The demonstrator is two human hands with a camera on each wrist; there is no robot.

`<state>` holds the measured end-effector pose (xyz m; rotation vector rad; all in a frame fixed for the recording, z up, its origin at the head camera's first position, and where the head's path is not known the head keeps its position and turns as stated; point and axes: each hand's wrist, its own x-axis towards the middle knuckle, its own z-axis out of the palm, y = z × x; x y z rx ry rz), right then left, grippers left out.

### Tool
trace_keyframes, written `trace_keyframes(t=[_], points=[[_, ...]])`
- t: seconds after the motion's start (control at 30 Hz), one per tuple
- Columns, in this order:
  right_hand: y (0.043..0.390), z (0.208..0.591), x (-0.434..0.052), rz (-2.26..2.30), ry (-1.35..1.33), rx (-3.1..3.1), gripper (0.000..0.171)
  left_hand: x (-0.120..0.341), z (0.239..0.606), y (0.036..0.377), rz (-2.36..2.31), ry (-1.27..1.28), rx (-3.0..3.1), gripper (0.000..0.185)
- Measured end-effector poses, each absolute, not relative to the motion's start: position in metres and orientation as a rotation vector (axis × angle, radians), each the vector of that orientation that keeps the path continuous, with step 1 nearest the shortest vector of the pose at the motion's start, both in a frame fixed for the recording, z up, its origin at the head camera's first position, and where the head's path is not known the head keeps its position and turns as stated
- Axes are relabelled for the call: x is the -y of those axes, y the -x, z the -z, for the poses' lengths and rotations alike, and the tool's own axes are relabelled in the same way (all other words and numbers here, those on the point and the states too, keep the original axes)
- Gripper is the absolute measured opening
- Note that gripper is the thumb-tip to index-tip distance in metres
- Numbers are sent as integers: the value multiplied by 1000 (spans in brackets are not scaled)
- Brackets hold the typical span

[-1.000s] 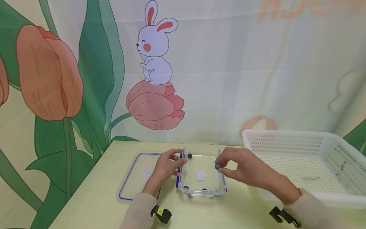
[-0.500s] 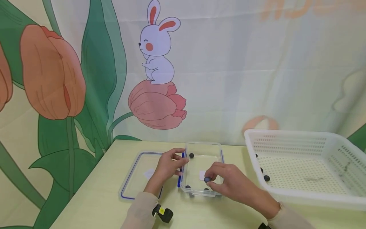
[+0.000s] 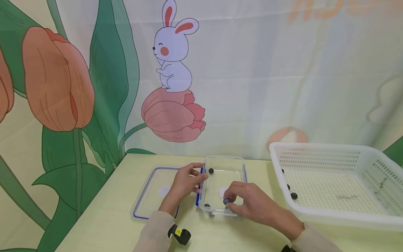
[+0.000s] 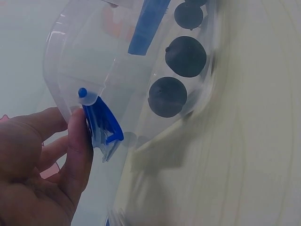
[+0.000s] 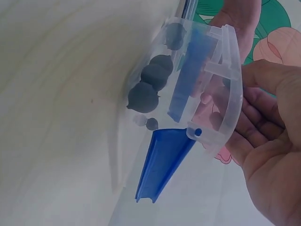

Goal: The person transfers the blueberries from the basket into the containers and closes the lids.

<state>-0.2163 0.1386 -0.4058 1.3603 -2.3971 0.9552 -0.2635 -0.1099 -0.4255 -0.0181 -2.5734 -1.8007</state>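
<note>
A clear plastic food box (image 3: 224,212) with blue side clips stands uncovered on the table. My left hand (image 3: 185,180) holds its left rim, fingers beside the blue clip (image 4: 104,120) in the left wrist view. With thumb and fingertips my right hand (image 3: 253,199) pinches a dark blue ball (image 3: 226,201) over the near end of the box. Inside lie several similar dark balls, one dark ball (image 3: 211,171) at the far left corner and others along the near wall, such as the round ball (image 5: 143,97) with a small pointed tip in the right wrist view.
The blue-edged clear lid (image 3: 148,196) lies flat on the table (image 3: 104,210), left of the box and partly behind the left forearm. To the right stands a white perforated basket (image 3: 315,147), with a few dark balls (image 3: 294,196) along its left side. A printed curtain hangs behind.
My right hand, pinching the dark ball, has moved left and down from the box's right rim to over its near end. The left hand stays at the left rim.
</note>
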Motion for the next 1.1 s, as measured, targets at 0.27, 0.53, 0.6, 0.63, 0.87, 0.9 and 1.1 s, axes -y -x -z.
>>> trace_keyframes(t=[0.27,0.53,0.6,0.63,0.87,0.9,1.1], points=[[219,404,-139,-1013,-1386,2495,14,110,426,264,1802,24,2571,49],[220,398,-140,-947,-1346,2490,17,110,426,263,1807,27,2567,50],[220,392,-142,-921,-1344,2439,16,110,426,263,1811,30,2565,50],[219,389,-143,-909,-1342,2414,16,110,426,263,1811,33,2566,50],[214,353,-157,-838,-1308,2288,21,110,426,264,1807,38,2572,50],[213,348,-160,-823,-1300,2278,23,110,426,264,1809,37,2572,50],[213,322,-179,-761,-1260,2241,30,110,426,263,1812,29,2572,49]])
